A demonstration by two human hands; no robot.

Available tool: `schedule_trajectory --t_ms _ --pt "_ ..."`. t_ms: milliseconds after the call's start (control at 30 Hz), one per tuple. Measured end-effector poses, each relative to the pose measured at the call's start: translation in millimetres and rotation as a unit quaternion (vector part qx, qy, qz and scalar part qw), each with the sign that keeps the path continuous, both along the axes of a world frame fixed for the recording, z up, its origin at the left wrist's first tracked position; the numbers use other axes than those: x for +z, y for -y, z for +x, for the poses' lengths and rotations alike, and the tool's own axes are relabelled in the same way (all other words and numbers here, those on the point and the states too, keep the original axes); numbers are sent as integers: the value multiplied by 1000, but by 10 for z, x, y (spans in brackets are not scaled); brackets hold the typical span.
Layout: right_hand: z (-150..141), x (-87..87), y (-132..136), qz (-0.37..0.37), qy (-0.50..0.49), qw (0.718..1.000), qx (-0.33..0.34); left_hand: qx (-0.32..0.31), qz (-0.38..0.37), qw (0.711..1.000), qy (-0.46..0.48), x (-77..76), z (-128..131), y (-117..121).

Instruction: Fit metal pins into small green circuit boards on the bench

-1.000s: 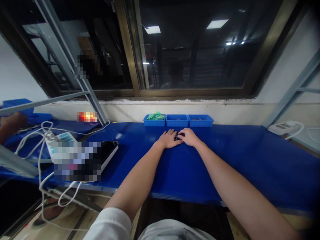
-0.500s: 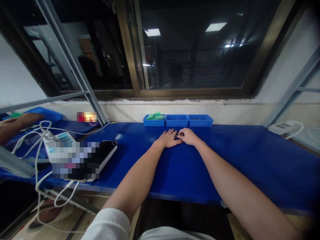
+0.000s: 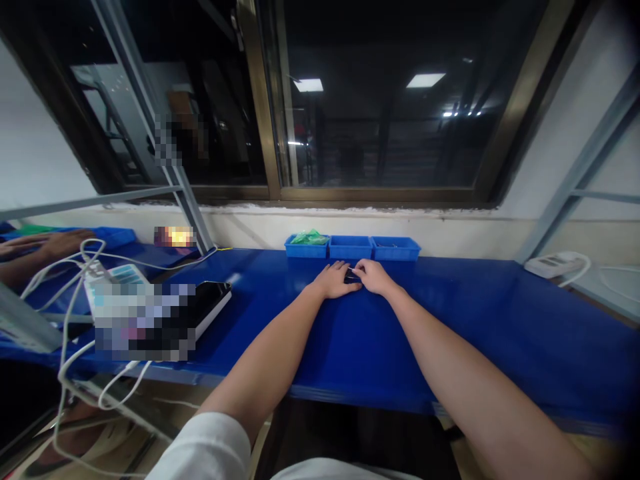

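My left hand (image 3: 332, 280) lies flat on the blue table (image 3: 360, 347), fingers stretched forward and thumb out to the right. Close beside it, my right hand (image 3: 374, 276) is closed, its fingertips pinched at a thin, pale thing too small to name. Between the two hands shows a small dark object (image 3: 352, 275), largely hidden by the fingers. My left hand is against or just over its left side; which one I cannot tell.
Three blue bins, a left bin (image 3: 306, 251), a middle bin (image 3: 350, 247) and a right bin (image 3: 395, 249), line the wall; green plastic fills the left one. Left are a dark-topped device (image 3: 213, 297) and white cables (image 3: 65, 373). A power strip (image 3: 550, 264) sits right. Another person's hand (image 3: 65, 245) is far left.
The view has tilted up slightly. My right hand has moved a little away from the left, so more of the dark object shows between them. My left hand stays flat.
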State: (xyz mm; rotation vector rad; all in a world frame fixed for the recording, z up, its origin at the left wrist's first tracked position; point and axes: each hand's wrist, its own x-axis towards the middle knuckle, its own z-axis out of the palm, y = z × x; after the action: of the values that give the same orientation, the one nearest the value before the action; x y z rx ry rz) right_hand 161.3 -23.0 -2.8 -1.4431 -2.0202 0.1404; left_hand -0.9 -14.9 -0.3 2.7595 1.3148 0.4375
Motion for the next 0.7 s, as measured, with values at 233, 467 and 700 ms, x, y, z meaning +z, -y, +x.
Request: schedule_trajectory --t_ms 233,467,700 --pt "-28 81 -31 31 -48 998 24 12 157 977 141 138 -30 -13" --pt "-24 119 -17 13 -91 995 43 -25 118 987 109 178 -103 -72" --pt "30 118 -15 -59 -327 939 90 -3 137 988 77 197 -95 -68"
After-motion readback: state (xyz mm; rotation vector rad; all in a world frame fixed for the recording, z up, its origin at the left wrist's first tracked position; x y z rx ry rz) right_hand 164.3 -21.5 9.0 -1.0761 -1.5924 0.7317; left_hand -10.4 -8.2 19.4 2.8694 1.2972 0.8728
